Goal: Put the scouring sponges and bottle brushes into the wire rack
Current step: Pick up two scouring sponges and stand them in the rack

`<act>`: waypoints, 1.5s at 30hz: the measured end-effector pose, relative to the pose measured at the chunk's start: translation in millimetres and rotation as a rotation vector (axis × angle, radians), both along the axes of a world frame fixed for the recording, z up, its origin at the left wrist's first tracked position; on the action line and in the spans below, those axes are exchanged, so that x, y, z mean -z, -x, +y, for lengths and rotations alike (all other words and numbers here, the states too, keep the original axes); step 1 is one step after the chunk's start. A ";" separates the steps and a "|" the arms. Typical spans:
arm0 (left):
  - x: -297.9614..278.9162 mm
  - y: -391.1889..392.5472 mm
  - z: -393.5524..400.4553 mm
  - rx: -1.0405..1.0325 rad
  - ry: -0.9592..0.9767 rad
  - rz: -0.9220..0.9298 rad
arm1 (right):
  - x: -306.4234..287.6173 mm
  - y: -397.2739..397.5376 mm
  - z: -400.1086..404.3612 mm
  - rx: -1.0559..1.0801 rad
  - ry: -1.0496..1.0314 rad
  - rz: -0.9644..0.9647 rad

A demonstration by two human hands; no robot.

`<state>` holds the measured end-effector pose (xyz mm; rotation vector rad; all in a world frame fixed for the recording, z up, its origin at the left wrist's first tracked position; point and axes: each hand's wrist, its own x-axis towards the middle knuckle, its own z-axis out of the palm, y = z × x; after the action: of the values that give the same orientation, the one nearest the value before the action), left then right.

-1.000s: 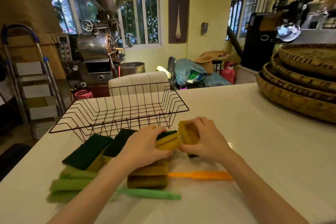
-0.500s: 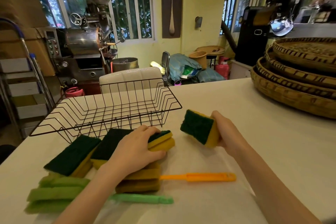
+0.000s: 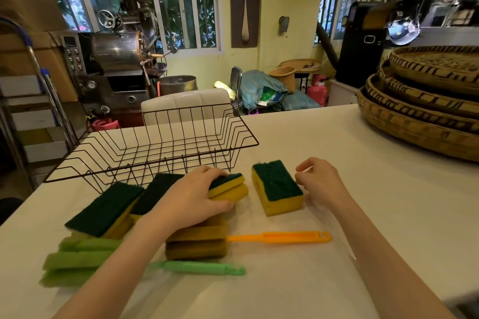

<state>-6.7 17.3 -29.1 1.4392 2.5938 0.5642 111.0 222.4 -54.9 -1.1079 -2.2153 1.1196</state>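
So far the wire rack (image 3: 155,147) sits empty; scouring sponges (image 3: 277,186) and bottle brushes (image 3: 280,237) lie before it. Left hand (image 3: 191,197) grips one sponge, right hand (image 3: 318,184) seemingly loose, holding nothing.

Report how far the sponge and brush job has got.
Done: nothing; the wire rack is empty. In hand: the left hand presses on a sponge stack; the right hand sits beside a lone sponge. Left: every sponge, plus the orange brush and green brush.

No text, label, brand or number can be read anywhere. The small panel on the roasting machine (image 3: 71,53) shows only buttons, too blurred to make out.
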 end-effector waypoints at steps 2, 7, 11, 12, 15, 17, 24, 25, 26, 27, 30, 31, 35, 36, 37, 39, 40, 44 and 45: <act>-4.2 3.2 2.3 -0.011 -0.026 0.018 | 1.1 1.7 -2.3 -0.025 -0.056 0.051; -13.5 5.3 15.6 -0.026 -0.056 0.135 | 2.6 8.2 -10.3 -0.193 -0.191 0.076; -4.8 1.9 30.7 0.020 0.003 0.268 | 2.0 8.3 -17.6 -0.349 -0.232 0.097; -1.1 1.4 33.6 -0.005 0.010 0.328 | 1.4 7.6 -19.0 -0.377 -0.230 0.097; 9.9 0.3 38.4 -0.093 0.046 0.438 | 2.9 7.0 -18.7 -0.426 -0.213 0.065; 15.8 0.2 38.0 -0.092 0.092 0.388 | 3.8 6.3 -18.0 -0.466 -0.220 0.037; -2.2 6.8 32.7 -0.004 0.228 0.030 | 3.9 4.9 -18.1 -0.620 -0.191 0.050; -7.5 9.5 32.0 0.024 0.191 -0.037 | 3.9 4.7 -17.7 -0.627 -0.190 0.044; -12.5 12.3 30.7 0.071 0.172 -0.079 | 3.5 4.5 -17.0 -0.628 -0.190 0.036; -17.4 14.7 28.9 0.131 0.174 -0.100 | 2.6 4.1 -16.0 -0.627 -0.194 0.025; -25.5 22.0 26.4 0.249 0.229 -0.133 | -0.8 1.7 -14.4 -0.652 -0.245 -0.063; -26.1 24.2 27.5 0.269 0.249 -0.140 | -3.0 1.2 -15.0 -0.670 -0.287 -0.127; -28.4 32.2 37.0 0.341 0.400 -0.144 | -23.3 5.5 -10.1 -0.739 -0.359 -0.341; -30.2 33.9 39.9 0.352 0.433 -0.140 | -30.0 8.0 -7.0 -0.766 -0.330 -0.372; -32.0 34.4 42.7 0.366 0.466 -0.123 | -35.8 10.6 -4.0 -0.796 -0.308 -0.404; -33.9 33.4 47.4 0.394 0.547 -0.047 | -42.4 16.7 0.2 -0.842 -0.308 -0.461; -33.3 32.7 48.9 0.403 0.578 -0.006 | -43.1 19.3 1.3 -0.853 -0.312 -0.477; -31.4 37.2 44.8 0.426 0.546 0.030 | -40.8 26.7 4.0 -0.863 -0.284 -0.510; -30.6 38.8 43.3 0.430 0.509 0.030 | -40.5 27.9 4.3 -0.865 -0.282 -0.520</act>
<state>-45.6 60.6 1.5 1.7248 2.1131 -0.1615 83.1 226.6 -14.4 -0.3006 -3.2937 0.7850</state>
